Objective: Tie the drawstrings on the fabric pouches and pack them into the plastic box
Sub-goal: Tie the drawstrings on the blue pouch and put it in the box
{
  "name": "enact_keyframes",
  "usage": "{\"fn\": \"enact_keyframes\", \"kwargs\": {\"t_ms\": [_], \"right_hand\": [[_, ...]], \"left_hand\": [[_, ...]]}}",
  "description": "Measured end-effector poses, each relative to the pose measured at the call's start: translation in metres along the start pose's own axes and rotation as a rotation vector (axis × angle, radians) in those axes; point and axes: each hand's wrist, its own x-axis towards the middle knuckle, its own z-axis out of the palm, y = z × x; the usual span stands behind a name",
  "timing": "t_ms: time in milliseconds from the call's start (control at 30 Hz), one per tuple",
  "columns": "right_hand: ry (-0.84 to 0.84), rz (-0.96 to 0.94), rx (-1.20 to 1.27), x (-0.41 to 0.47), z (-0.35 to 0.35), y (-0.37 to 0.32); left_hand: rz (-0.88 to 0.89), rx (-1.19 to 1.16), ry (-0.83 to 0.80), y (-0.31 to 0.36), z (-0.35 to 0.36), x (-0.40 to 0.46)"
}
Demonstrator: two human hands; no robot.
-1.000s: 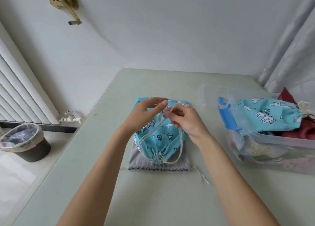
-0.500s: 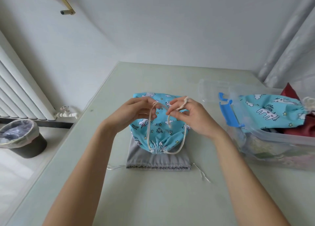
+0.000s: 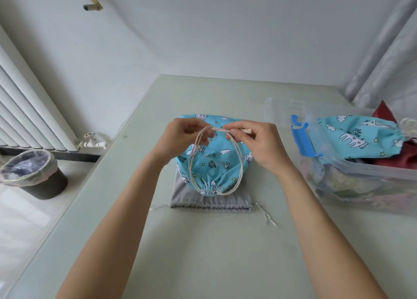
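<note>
Tying cream drawstrings (image 3: 239, 163) over blue unicorn pouch (image 3: 212, 161) mid-tabletop (image 3: 203, 242).
Left hand (image 3: 180, 138) and right hand (image 3: 257, 141) each pinching cord, loops crossed between; pouch lying atop grey pouch (image 3: 211, 200); clear plastic box (image 3: 370, 181) at right, holding another unicorn pouch (image 3: 352, 138).

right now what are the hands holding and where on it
Both hands pinch the cream drawstring of the blue pouch at the top of its loops: left hand the left loop, right hand the right, near its ends.
</note>
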Motion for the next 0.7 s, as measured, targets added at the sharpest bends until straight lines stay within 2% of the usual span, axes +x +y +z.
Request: {"fn": "enact_keyframes", "kwargs": {"t_ms": [100, 233, 333, 433, 500, 533, 633, 667, 700], "right_hand": [[0.050, 0.064, 0.026, -0.014, -0.005, 0.005], [-0.002, 0.111, -0.132, -0.044, -0.016, 0.007], [-0.011, 0.151, -0.165, -0.068, -0.030, 0.010], [0.005, 0.186, -0.307, -0.089, -0.038, 0.015], [0.005, 0.229, -0.499, -0.100, -0.042, 0.020], [-0.019, 0.252, -0.596, -0.105, -0.043, 0.022], [-0.173, 0.268, -0.721, -0.116, -0.041, 0.016], [-0.220, 0.243, -0.697, -0.117, -0.039, 0.012], [-0.254, 0.221, -0.643, -0.118, -0.037, 0.007]], "left_hand": [[-0.071, -0.047, 0.122, -0.009, -0.012, -0.015], [-0.219, -0.333, 0.309, -0.019, -0.032, -0.043], [-0.197, -0.503, 0.335, -0.021, -0.039, -0.066], [-0.210, -0.516, 0.367, -0.021, -0.040, -0.089], [-0.287, -0.425, 0.438, -0.026, -0.040, -0.100], [-0.330, -0.308, 0.475, -0.030, -0.040, -0.107], [-0.391, 0.388, 0.423, -0.049, -0.043, -0.121], [-0.350, 0.556, 0.389, -0.053, -0.042, -0.123], [-0.278, 0.622, 0.368, -0.054, -0.039, -0.125]]}}
